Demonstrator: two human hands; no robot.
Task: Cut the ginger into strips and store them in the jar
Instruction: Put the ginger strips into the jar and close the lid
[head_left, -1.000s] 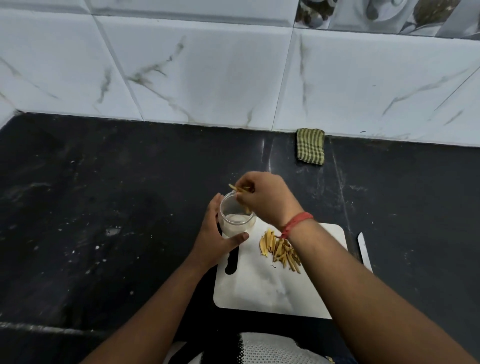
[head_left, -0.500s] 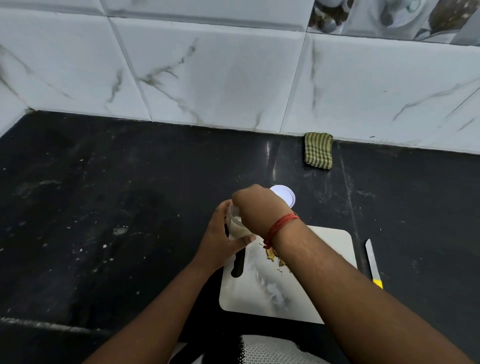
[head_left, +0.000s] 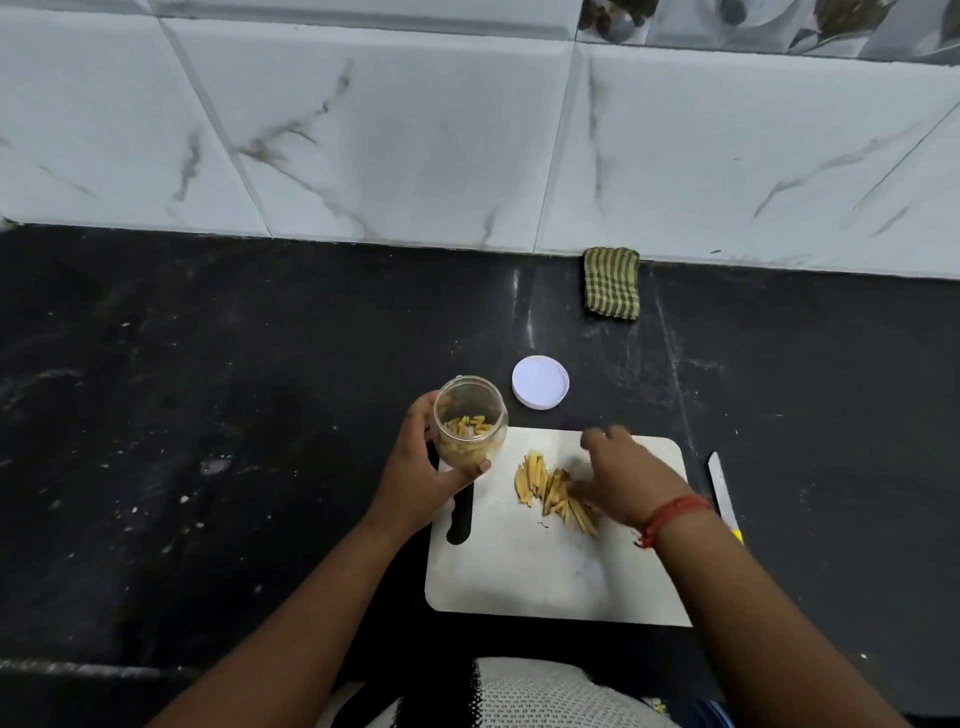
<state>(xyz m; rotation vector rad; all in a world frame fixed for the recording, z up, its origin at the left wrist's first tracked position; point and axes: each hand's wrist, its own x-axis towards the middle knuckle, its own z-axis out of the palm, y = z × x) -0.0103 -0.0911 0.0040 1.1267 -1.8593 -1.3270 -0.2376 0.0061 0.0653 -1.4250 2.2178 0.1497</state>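
Gripping the jar (head_left: 470, 423), left hand (head_left: 415, 467) tilts it; right hand (head_left: 621, 475) fingers (head_left: 576, 488) touch ginger strips (head_left: 540, 480).

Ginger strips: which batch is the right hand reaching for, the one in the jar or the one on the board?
The loose pile of yellow ginger strips on the white cutting board, beneath the right hand.
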